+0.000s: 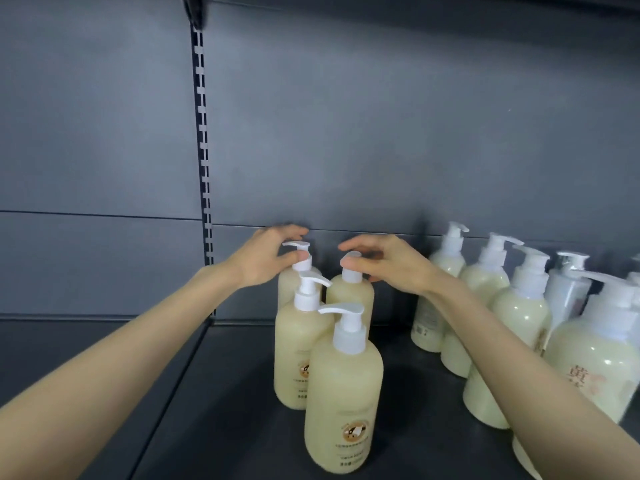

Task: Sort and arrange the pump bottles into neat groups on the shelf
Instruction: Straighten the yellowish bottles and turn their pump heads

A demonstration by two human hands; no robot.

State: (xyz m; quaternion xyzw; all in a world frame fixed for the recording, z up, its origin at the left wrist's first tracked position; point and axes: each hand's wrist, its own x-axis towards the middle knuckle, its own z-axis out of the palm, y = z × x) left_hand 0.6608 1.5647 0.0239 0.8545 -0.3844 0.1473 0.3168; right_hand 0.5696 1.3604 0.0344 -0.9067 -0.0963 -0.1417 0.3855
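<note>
Pinching pump heads with both hands: left hand (266, 258) holds the rear-left bottle (286, 284) by its pump, thumb below, fingers over; right hand (391, 265) likewise on the rear-right bottle (350, 294). Both bottles stand upright on the shelf (225, 393), just behind two front bottles (343, 393). The right group (485, 282) stands apart.

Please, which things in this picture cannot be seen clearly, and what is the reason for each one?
Head view:
1. Pump head of the back right bottle: mostly covered by the right hand.
2. Body of the back left bottle: largely hidden behind the front bottles; the left hand holds its pump.
3. Bottles at the right edge: cut off by the frame, crossed by the forearm.
4. Small print on the nearest bottle: too small, blurred.
</note>
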